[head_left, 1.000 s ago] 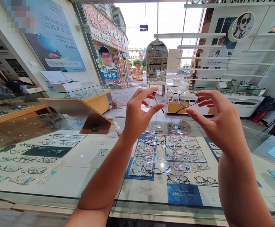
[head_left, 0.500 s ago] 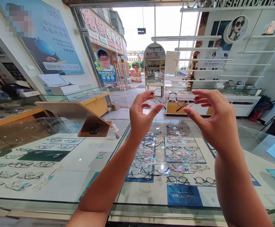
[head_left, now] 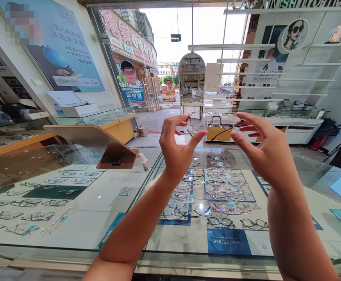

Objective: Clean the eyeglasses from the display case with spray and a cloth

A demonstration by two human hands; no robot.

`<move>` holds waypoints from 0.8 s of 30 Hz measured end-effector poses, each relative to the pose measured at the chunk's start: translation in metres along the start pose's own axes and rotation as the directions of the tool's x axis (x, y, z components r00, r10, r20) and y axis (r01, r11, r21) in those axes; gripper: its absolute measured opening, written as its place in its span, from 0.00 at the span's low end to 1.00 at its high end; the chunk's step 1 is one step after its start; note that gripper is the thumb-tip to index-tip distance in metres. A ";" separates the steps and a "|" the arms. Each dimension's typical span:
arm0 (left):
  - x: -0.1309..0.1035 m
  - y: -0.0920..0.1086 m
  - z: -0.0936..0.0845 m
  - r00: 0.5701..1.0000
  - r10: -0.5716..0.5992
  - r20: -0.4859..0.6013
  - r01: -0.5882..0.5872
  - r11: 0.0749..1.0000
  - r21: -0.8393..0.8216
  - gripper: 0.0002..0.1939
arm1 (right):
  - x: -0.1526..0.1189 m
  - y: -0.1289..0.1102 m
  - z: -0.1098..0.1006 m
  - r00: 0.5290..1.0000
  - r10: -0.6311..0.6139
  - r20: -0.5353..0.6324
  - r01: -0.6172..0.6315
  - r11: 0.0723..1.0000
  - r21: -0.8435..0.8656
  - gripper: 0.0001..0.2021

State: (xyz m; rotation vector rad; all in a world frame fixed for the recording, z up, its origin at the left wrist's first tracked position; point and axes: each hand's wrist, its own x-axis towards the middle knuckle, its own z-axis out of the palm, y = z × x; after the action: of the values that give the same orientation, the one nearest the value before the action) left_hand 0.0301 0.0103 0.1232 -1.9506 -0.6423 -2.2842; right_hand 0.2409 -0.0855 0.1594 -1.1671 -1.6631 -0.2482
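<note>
A pair of thin dark-rimmed eyeglasses (head_left: 216, 116) is held up in the middle of the view, above the glass counter (head_left: 170, 242). My left hand (head_left: 177, 144) grips its left end between fingers and thumb, and my right hand (head_left: 259, 144) grips its right end. The round lenses are see-through, and the temples hang back and below the rims. Several rows of eyeglasses (head_left: 220, 222) lie under the glass, below and between my forearms.
More frames (head_left: 38, 216) lie in the left part of the counter. A tilted brown board (head_left: 97, 142) and a small white bottle (head_left: 143, 162) stand at its far left edge. Beyond are an arched mirror (head_left: 192, 82), wall shelves (head_left: 246, 47) and a yellow-fronted cabinet (head_left: 120, 130).
The eyeglasses have tilted slightly, and a temple now shows longer below the rims. My left hand has shifted a little, and my right hand has moved slightly left.
</note>
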 end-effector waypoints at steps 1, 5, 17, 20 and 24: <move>0.000 0.001 0.000 1.000 0.012 0.000 -0.012 1.000 0.018 0.25 | 0.000 0.000 0.000 1.000 0.003 0.007 -0.003 1.000 -0.004 0.24; 0.000 0.007 -0.002 0.996 0.094 0.009 -0.094 0.993 0.072 0.26 | 0.000 0.001 0.002 1.000 0.003 0.013 -0.003 1.000 -0.014 0.24; -0.001 -0.026 0.007 0.996 -0.047 0.070 0.055 0.992 -0.112 0.26 | 0.002 -0.001 0.022 0.984 -0.118 -0.135 0.103 0.988 -0.114 0.23; -0.003 -0.041 0.011 0.990 -0.104 0.093 0.119 0.979 -0.165 0.27 | 0.001 -0.005 0.035 0.972 -0.153 -0.178 0.125 0.979 -0.160 0.21; -0.006 -0.047 0.012 0.995 -0.084 0.057 0.090 0.989 -0.116 0.32 | -0.001 -0.007 0.046 0.969 -0.167 -0.184 0.137 0.977 -0.165 0.21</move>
State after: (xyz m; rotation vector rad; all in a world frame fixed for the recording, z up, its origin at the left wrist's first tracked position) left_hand 0.0278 0.0559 0.1066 -2.0800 -0.6227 -2.3816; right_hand 0.2062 -0.0596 0.1410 -1.0884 -1.5799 -0.5780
